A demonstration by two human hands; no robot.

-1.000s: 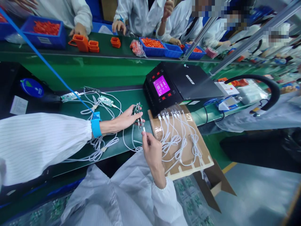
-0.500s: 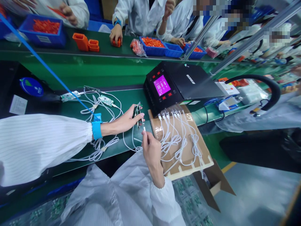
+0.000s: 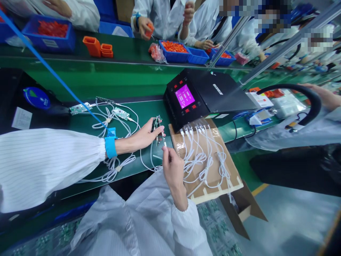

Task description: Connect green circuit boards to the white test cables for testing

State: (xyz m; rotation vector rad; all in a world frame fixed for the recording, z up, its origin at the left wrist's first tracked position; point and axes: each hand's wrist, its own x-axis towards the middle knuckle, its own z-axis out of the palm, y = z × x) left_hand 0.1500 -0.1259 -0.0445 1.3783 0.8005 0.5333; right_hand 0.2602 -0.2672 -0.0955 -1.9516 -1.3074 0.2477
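Observation:
Between the thumb and fingers of my left hand [image 3: 147, 134] are several small green circuit boards [image 3: 157, 129], bunched together and seen mostly edge-on. My right hand [image 3: 172, 167] pinches the white plug of a cable [image 3: 164, 144] at the lower end of one board; whether the plug is fully seated I cannot tell. A blue wrist strap [image 3: 110, 146] with a blue cord circles my left wrist. Left of my hands, more circuit boards [image 3: 121, 113] lie on the green bench [image 3: 145, 108] among coiled white cables [image 3: 114, 174].
A black box with a lit purple screen [image 3: 184, 96] stands right of my hands. White cables run from it over a cardboard sheet [image 3: 231, 174]. Another black machine [image 3: 16, 96] is at left. Across the bench, co-workers handle orange parts beside blue bins [image 3: 50, 44].
My hands keep the same grip, and the boards and plug have hardly moved. Across the bench, a co-worker's hand has lifted an orange part off the surface.

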